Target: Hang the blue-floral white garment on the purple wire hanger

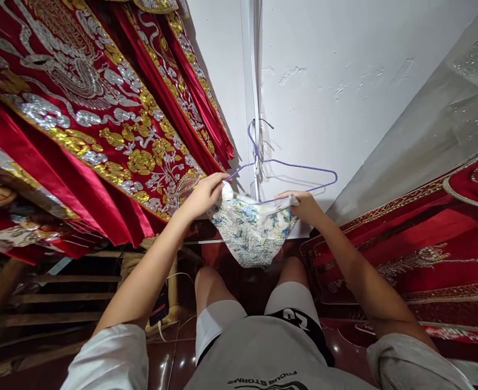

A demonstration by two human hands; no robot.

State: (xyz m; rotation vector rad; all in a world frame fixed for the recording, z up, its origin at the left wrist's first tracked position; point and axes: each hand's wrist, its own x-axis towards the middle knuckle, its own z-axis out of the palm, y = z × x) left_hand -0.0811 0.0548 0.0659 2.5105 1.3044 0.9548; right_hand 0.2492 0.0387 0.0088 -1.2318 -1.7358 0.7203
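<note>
Grey shirt (263,346) lies nearest. Ahead, the flowered cloth (259,233) hangs at the lower bar of the purple hanger (303,167). Left hand (207,194) and right hand (307,207), fingers closed, each grip an upper corner. Keep both corners level; apply even, light tension.

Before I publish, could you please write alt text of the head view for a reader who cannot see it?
A person's left grip and right grip hold a pale floral cloth by its upper corners, at the lower bar of a purple hanger in front of a white wall. Decorated red fabrics appear on both sides.
</note>
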